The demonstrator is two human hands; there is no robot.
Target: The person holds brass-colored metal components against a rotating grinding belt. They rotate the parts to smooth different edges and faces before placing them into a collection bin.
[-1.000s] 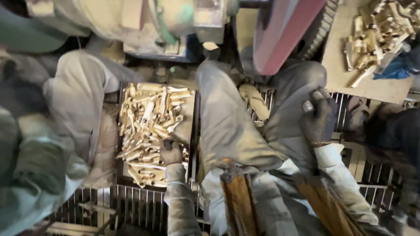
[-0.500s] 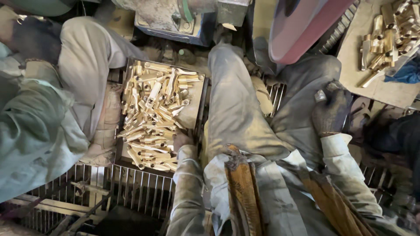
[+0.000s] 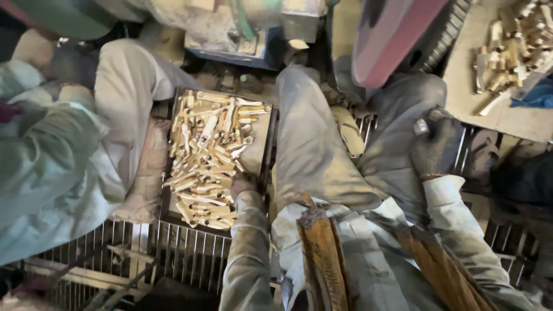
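Note:
I look down at my own legs in dusty grey trousers. A flat tray [image 3: 266,151] between my left knee and another seated person holds a heap of several brass-coloured metal parts [image 3: 206,155]. My left hand [image 3: 242,185], in a dirty glove, reaches down into the near right side of that heap; whether its fingers grip a part is hidden. My right hand [image 3: 436,147], in a dark glove, rests on my right knee with its fingers curled around a small silvery piece [image 3: 421,126].
A co-worker in pale clothes [image 3: 63,167] sits close at the left. A red belt guard [image 3: 391,40] and machine body stand ahead. A board [image 3: 487,112] at top right carries more brass parts [image 3: 510,49]. Metal floor grating [image 3: 190,256] lies below.
The view has drifted down and left. My left hand stays at the near edge of the brass heap; my right hand stays on my knee.

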